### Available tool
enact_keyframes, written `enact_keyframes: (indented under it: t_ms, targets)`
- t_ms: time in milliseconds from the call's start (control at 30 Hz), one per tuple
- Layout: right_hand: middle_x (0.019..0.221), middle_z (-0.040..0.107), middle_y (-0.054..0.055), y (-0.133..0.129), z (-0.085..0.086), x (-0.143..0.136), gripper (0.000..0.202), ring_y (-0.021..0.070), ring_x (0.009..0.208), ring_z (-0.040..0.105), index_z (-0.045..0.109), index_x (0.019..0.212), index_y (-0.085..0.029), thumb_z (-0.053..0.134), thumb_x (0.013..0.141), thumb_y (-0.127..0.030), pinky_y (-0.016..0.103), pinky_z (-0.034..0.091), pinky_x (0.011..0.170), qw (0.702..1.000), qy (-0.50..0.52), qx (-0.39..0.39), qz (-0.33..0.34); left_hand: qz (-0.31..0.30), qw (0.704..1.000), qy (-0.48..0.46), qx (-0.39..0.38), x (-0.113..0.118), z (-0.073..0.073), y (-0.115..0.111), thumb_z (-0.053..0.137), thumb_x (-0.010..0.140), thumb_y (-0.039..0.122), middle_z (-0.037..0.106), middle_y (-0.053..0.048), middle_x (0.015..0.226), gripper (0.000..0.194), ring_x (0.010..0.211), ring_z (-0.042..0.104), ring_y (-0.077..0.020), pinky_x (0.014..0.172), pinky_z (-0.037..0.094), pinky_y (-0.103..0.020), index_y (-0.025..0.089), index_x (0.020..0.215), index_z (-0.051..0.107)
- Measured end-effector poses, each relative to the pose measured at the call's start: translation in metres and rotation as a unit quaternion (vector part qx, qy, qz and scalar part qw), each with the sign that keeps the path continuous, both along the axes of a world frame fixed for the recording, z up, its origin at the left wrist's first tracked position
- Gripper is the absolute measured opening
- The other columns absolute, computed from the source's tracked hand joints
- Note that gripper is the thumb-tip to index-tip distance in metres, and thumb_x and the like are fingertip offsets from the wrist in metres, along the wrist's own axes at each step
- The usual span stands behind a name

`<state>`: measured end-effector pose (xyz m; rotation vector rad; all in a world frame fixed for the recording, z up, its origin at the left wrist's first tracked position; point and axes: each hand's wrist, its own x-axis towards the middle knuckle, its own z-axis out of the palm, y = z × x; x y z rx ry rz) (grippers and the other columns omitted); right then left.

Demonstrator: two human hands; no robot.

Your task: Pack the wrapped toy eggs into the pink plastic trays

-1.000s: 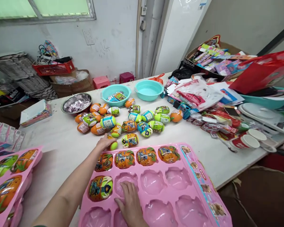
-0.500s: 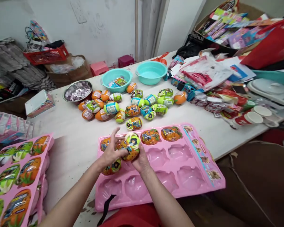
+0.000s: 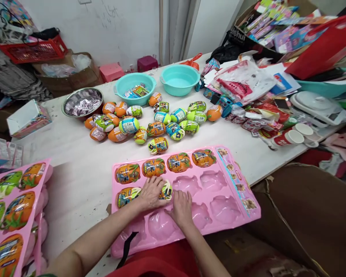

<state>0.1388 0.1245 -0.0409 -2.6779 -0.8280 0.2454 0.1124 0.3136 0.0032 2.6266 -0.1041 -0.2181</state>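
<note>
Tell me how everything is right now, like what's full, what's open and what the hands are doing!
Left hand: spread over a toy egg
Right hand: resting on the tray
Nearer pink tray: partly filled, back row full
Loose eggs: lying in a group
Left teal bowl: holding packets
Metal bowl: holding small packets
White box: open

Egg (image 3: 167, 190) partly hidden by left hand (image 3: 150, 194); leftmost tray (image 3: 37, 200) cut off.

A steel bowl (image 3: 82, 103) holds small packets (image 3: 87, 106).
</note>
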Motion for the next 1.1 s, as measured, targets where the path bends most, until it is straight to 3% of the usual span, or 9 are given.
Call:
enact_keyframes:
  t_ms: [200,433,533,600,700,800,900,1033,1100]
  targets:
    - [0.093,0.057,0.009,0.017,0.012,0.001,0.035,0.0269,0.092,0.050,0.056,0.098,-0.016,0.069,0.066,-0.012,0.039,0.039,0.087,1.000,-0.006,-0.030,-0.005,-0.036,0.992,0.011,0.118,0.004,-0.005,-0.005,0.053,0.084,0.059,0.053,-0.013,0.121,0.052,0.107,0.044,-0.0312,0.089,0.036,-0.047,0.019,0.118,0.055]
    - [0.095,0.057,0.008,0.009,0.024,0.004,0.043,0.0277,0.093,0.049,0.056,0.102,-0.017,0.073,0.063,-0.013,0.044,0.037,0.092,1.000,-0.001,-0.024,0.011,-0.044,0.990,0.060,0.117,0.018,0.007,0.000,0.059,0.076,0.067,0.056,-0.013,0.113,0.054,0.105,0.047,-0.0320,0.088,0.037,-0.045,0.019,0.102,0.061]
    - [0.103,0.058,0.010,-0.001,0.012,0.003,0.066,0.0315,0.101,0.049,0.054,0.115,-0.018,0.084,0.059,-0.036,0.053,0.030,0.103,1.000,0.003,0.011,0.013,-0.047,0.994,0.076,0.068,0.057,0.023,0.010,0.057,0.076,0.068,0.060,-0.012,0.104,0.054,0.095,0.054,-0.0285,0.083,0.041,-0.040,0.019,0.100,0.061]
    - [0.114,0.058,0.012,-0.010,0.004,0.005,0.075,0.0342,0.111,0.047,0.050,0.125,-0.019,0.080,0.064,-0.050,0.058,0.024,0.107,0.997,-0.006,0.070,0.021,0.014,0.996,0.061,0.058,0.098,0.033,0.022,0.050,0.085,0.061,0.061,-0.010,0.102,0.047,0.092,0.056,-0.0256,0.081,0.042,-0.038,0.020,0.108,0.057]
    - [0.122,0.056,0.013,-0.024,0.001,0.012,0.063,0.0328,0.118,0.045,0.048,0.130,-0.020,0.068,0.079,-0.052,0.055,0.032,0.105,0.985,-0.002,0.172,-0.011,0.112,0.985,0.025,0.131,0.161,0.040,0.042,0.058,0.084,0.046,0.054,-0.013,0.120,0.046,0.113,0.049,-0.0310,0.092,0.039,-0.045,0.020,0.122,0.050]
    - [0.114,0.060,0.013,-0.035,0.014,0.025,0.046,0.0298,0.111,0.052,0.057,0.120,-0.020,0.062,0.084,-0.050,0.051,0.044,0.096,0.953,0.061,0.278,-0.107,0.127,0.973,0.096,0.166,0.198,0.037,0.057,0.073,0.070,0.038,0.047,-0.017,0.130,0.074,0.120,0.043,-0.0369,0.094,0.038,-0.051,0.020,0.134,0.040]
    - [0.109,0.062,0.012,-0.036,0.037,0.044,0.046,0.0273,0.099,0.059,0.061,0.110,-0.020,0.066,0.079,-0.054,0.048,0.051,0.088,0.858,0.220,0.402,-0.234,0.114,0.979,0.071,0.156,0.194,0.046,0.058,0.072,0.069,0.038,0.046,-0.017,0.130,0.081,0.120,0.043,-0.0358,0.095,0.037,-0.050,0.019,0.137,0.035]
    - [0.121,0.061,0.013,-0.020,0.060,0.067,0.063,0.0278,0.097,0.064,0.057,0.117,-0.022,0.055,0.078,-0.071,0.048,0.055,0.078,0.576,0.526,0.557,-0.287,-0.170,0.984,-0.005,0.045,0.141,0.079,0.026,0.072,0.071,0.042,0.048,-0.009,0.134,0.070,0.124,0.042,-0.0325,0.106,0.027,-0.051,0.027,0.133,0.042]
    - [0.120,0.062,0.010,-0.006,0.064,0.067,0.062,0.0274,0.101,0.063,0.058,0.117,-0.024,0.052,0.079,-0.072,0.045,0.056,0.075,0.477,0.596,0.591,-0.261,-0.272,0.962,-0.009,-0.030,0.107,0.085,0.000,0.071,0.073,0.047,0.050,-0.005,0.134,0.061,0.127,0.040,-0.0321,0.109,0.022,-0.052,0.032,0.128,0.048]
